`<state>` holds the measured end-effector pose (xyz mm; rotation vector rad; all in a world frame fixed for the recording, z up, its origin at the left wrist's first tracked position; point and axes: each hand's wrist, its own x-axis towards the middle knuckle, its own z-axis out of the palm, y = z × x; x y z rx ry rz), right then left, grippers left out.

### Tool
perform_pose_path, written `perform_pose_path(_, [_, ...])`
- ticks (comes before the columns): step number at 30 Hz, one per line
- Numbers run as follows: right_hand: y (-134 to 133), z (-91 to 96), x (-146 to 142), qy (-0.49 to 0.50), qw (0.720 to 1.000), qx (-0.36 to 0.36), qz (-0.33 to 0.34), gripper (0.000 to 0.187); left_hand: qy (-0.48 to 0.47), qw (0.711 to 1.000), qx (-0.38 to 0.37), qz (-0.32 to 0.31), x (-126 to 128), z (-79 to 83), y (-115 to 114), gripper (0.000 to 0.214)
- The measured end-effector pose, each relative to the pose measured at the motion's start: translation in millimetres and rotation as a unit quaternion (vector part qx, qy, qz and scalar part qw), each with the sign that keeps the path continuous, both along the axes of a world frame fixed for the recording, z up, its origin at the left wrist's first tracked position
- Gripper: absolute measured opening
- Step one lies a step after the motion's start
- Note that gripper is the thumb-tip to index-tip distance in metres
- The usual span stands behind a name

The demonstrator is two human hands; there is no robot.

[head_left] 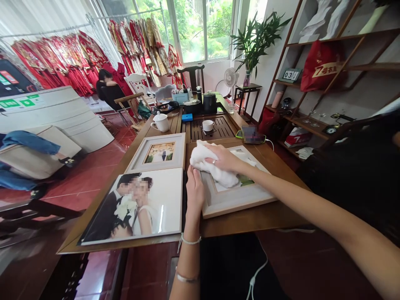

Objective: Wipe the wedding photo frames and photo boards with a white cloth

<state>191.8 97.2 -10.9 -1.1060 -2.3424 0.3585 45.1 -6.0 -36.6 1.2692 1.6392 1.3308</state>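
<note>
A white cloth [206, 160] is bunched under my right hand [226, 158], whose fingers curl over it. The cloth lies on the upper left part of a pale picture frame [231, 202] and hides much of the photo inside. At this frame's left edge, my left hand [195, 189] grips the border, fingers pointing away from me. To the left lies a large glossy wedding photo panel [168, 200]. Just beyond the panel is a second pale frame [179, 152] with a small wedding picture in it.
On the wooden table [262, 221] stand a white teapot [161, 123], a white cup [208, 125] on a slatted tea tray [225, 129], a dark pot [209, 102] and a phone [253, 135] on a cable. Shelves [312, 121] rise at the right. A seated person's legs [28, 143] show at left.
</note>
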Motion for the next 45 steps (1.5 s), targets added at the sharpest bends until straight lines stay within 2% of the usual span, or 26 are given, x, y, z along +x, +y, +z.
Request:
perform_pose_path(3, [3,3.4,-19,-0.009,0.999,-0.013,0.044,0.059,-0.021,1.000,0.006,-0.001,0,0.9,-1,0.053])
perform_pose_path(7, [-7,6.4,-6,0.005,0.995,-0.055,0.088,0.059,-0.052,0.998,0.018,-0.005,1,0.2,-1,0.052])
perform_pose_path(11, [-34,15.3,17,0.027,0.982,-0.104,0.155,0.049,-0.164,0.985,-0.007,0.061,2,4.6,5,0.056])
perform_pose_path(14, [-62,25.1,25,0.000,0.971,-0.104,0.216,0.045,-0.257,0.965,-0.029,0.045,-1,6.6,10,0.067])
perform_pose_path(15, [-72,28.2,26,-0.013,0.966,-0.098,0.237,0.045,-0.259,0.965,-0.033,0.026,-2,5.4,11,0.072])
perform_pose_path(17, [-91,33.6,30,-0.041,0.956,-0.079,0.279,0.045,-0.190,0.981,-0.028,-0.007,-5,-0.1,13,0.076])
perform_pose_path(20, [-117,38.2,40,-0.084,0.949,-0.041,0.300,0.048,-0.040,0.999,-0.008,-0.033,-7,-11.8,12,0.057])
perform_pose_path(24, [-143,36.6,70,-0.114,0.959,0.020,0.257,0.059,0.083,0.995,0.032,-0.037,-4,-20.3,6,0.060])
perform_pose_path(29, [-159,27.7,128,-0.101,0.982,0.110,0.119,0.067,0.127,0.989,0.057,-0.049,-3,-20.6,2,0.062])
perform_pose_path(31, [-161,21.9,146,-0.097,0.986,0.120,0.066,0.061,0.136,0.988,0.057,-0.053,-3,-21.2,2,0.063])
perform_pose_path(34, [-158,10.6,156,-0.092,0.991,0.092,0.017,0.053,0.141,0.987,0.061,-0.055,-4,-23.1,3,0.063])
perform_pose_path(39, [-124,-4.5,143,-0.037,0.997,0.058,-0.025,0.043,0.140,0.985,0.074,-0.060,-5,-25.2,5,0.062])
perform_pose_path(45, [-45,-9.7,125,-0.056,0.993,0.076,-0.077,0.049,0.135,0.985,0.086,-0.062,-4,-27.6,5,0.061])
